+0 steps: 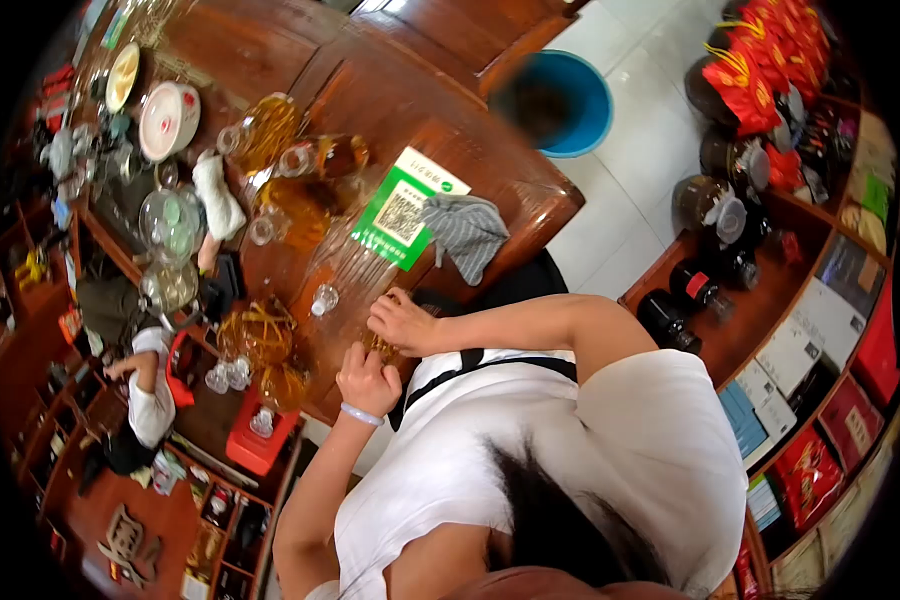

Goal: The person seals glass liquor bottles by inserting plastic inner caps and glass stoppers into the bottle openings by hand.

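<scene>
My left hand, with a pale bangle on its wrist, is closed in a loose fist at the wooden table's edge. Close by, my right hand curls its fingers downward. Between them shows a small golden-brown thing, mostly covered by the fingers, so its kind is unclear. A clear glass stopper stands on the table just beyond my hands. To the left are glass bottles of amber liquid with stringy pieces inside. A grey striped cloth lies partly over a green QR-code card.
More amber bottles lie farther along the table, near a white towel and a round white lidded container. A blue bucket stands on the tiled floor. Shelves with dark bottles are at right. Another person is at left.
</scene>
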Motion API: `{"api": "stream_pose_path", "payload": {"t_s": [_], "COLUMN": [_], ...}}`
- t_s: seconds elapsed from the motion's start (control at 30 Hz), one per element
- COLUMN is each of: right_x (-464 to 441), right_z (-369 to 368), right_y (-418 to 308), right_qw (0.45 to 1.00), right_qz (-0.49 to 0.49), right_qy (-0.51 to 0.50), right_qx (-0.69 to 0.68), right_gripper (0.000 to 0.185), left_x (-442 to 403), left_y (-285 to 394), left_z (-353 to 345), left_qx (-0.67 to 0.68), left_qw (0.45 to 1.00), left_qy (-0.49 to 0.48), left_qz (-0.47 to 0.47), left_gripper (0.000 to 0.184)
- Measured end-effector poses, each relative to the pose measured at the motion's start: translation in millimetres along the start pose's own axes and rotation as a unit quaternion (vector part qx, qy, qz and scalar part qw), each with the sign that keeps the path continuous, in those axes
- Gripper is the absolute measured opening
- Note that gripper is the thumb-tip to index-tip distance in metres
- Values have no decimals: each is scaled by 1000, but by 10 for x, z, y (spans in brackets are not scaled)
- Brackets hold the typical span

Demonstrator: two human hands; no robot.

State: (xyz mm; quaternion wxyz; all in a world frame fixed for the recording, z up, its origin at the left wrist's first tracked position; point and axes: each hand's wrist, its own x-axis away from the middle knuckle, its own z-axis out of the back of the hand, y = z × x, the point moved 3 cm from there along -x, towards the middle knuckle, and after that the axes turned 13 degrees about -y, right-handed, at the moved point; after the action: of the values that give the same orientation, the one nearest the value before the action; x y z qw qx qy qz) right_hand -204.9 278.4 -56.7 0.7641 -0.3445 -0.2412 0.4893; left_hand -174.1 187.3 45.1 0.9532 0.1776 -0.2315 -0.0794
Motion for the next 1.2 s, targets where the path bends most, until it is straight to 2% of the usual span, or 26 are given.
{"api": "stream_pose_path", "payload": {"t_s": [0.17,0.27,0.53,0.63,0.73,0.77,0.83,0.9,0.97,1.03,1.2], "right_x": [-35,-33,-35,-29,-30,-22,-18,-8,-15,-12,-2], "right_z": [43,44,-5,36,11,-2,-4,-2,18,51,50], "right_y": [-1,6,15,3,-7,-8,5,-8,-14,-7,-3], "right_qw": [998,1000,1000,999,999,999,1000,1000,999,999,1000], "right_qz": [0,3,1,-7,-7,-9,-7,-9,-10,-13,-8], "right_qy": [-53,-30,4,-27,6,8,-8,-1,9,-33,-26], "right_qx": [-22,-8,-5,25,32,30,19,24,32,14,13], "right_gripper": [54,45,43,40,39,39,40,43,45,48,49], "left_x": [47,66,102,123,208,225,193,220,216,244,258], "left_y": [-2,34,71,11,-116,-134,-137,-157,-122,-93,-12], "left_z": [-18,-13,-104,-189,-290,-302,-276,-276,-244,-281,-335], "left_qx": [63,99,143,181,311,310,412,429,483,476,434], "left_qw": [994,985,944,924,873,874,830,825,780,773,760], "left_qy": [49,81,194,224,219,217,205,189,214,232,277], "left_qz": [73,119,223,252,305,304,315,317,335,348,396], "left_gripper": [8,12,20,23,28,28,32,36,34,34,31]}}
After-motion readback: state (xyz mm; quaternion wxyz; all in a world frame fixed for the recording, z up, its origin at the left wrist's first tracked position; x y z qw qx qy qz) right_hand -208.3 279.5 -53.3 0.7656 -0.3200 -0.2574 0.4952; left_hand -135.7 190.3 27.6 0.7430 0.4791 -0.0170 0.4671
